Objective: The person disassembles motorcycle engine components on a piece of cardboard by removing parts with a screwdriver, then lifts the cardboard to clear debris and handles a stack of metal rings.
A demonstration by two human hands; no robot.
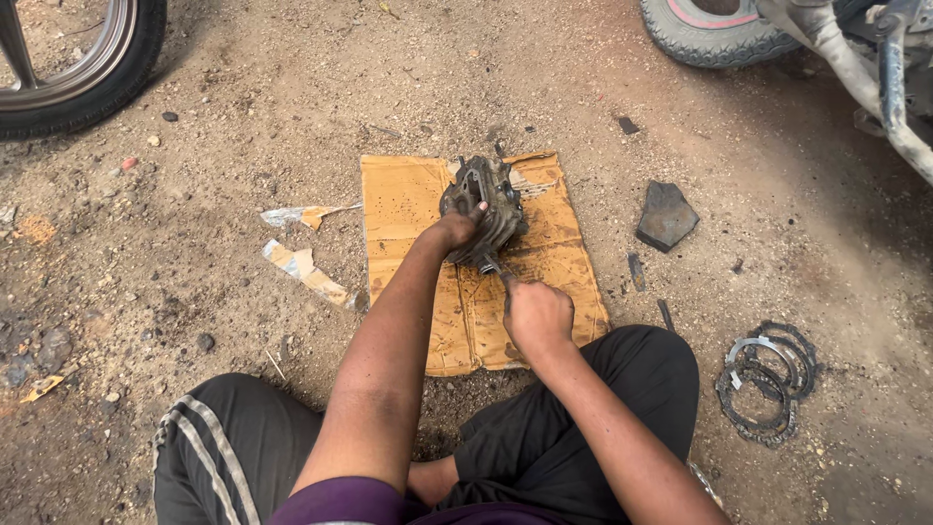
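A dirty grey metal engine part (489, 199) with cooling fins stands on a flattened piece of brown cardboard (408, 194) on the dirt ground. My left hand (455, 230) grips its near left side and holds it steady. My right hand (535, 316) is closed around a thin metal tool (494, 268) whose tip touches the lower edge of the engine part. I sit on the ground with my legs in dark trousers spread on either side of the cardboard.
Several metal rings and gaskets (768, 379) lie in a pile at the right. A dark flat stone-like piece (667, 215) lies right of the cardboard. Torn cardboard scraps (303, 267) lie at the left. A wheel (73, 63) stands top left, a tyre (709, 34) and frame tubes top right.
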